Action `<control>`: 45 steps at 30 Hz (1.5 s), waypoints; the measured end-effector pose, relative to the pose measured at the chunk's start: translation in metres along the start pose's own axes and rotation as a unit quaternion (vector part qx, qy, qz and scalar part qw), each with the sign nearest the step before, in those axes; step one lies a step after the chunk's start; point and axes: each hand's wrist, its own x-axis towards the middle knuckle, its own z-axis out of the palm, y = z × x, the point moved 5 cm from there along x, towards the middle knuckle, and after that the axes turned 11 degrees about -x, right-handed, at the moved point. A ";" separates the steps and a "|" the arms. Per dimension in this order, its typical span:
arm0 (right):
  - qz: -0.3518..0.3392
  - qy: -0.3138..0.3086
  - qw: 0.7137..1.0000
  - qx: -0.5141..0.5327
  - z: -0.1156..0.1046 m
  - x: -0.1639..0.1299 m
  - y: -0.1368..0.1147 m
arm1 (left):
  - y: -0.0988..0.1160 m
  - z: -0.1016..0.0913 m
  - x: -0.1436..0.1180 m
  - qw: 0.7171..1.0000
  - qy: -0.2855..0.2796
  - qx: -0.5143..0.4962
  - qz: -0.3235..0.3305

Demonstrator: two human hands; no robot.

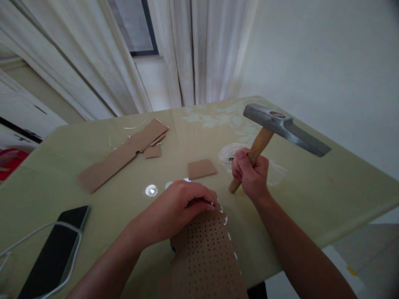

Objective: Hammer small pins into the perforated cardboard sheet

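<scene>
Head view: there is little by way of containers. A thin clear plastic bag (274, 168) lies flat on the table (327, 187) behind the right hand, at about 2 o'clock from the table's middle; something small and dark shows at its left edge, too small to tell.

The hammer (282, 126) is raised off the table at about 1 o'clock from the right hand (251, 172). Its grey metal head has a blunt face to the left and a long tapering wedge to the right, with a reddish label on top. The light wooden handle slants down to the left, its butt end showing below the fist. The right hand is closed tight around that handle.

The left hand (182, 203) lies palm down, fingers curled together, pressing on the far end of a brown perforated cardboard sheet (205, 257) at 6 o'clock, near the table's front edge. Whether the fingertips pinch anything cannot be told.

A small cardboard square (202, 168) sits at 12 o'clock from the left hand. A long cardboard strip (121, 155) lies at 10 o'clock, and a dark phone (54, 251) with a white cable (73, 261) at 8 o'clock.
</scene>
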 end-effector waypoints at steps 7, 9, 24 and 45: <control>0.008 0.000 1.000 0.003 0.000 0.000 0.002 | -0.002 0.000 0.000 1.000 0.000 0.002 0.001; 0.007 0.000 1.000 0.002 0.000 -0.001 0.003 | -0.002 0.000 0.000 1.000 0.000 0.004 0.001; 0.007 -0.003 1.000 0.008 0.001 0.001 0.000 | 0.000 0.001 0.000 1.000 0.007 0.002 0.004; 0.218 -0.273 0.923 -0.161 -0.038 -0.037 -0.067 | -0.011 0.002 0.014 0.996 0.000 0.024 0.090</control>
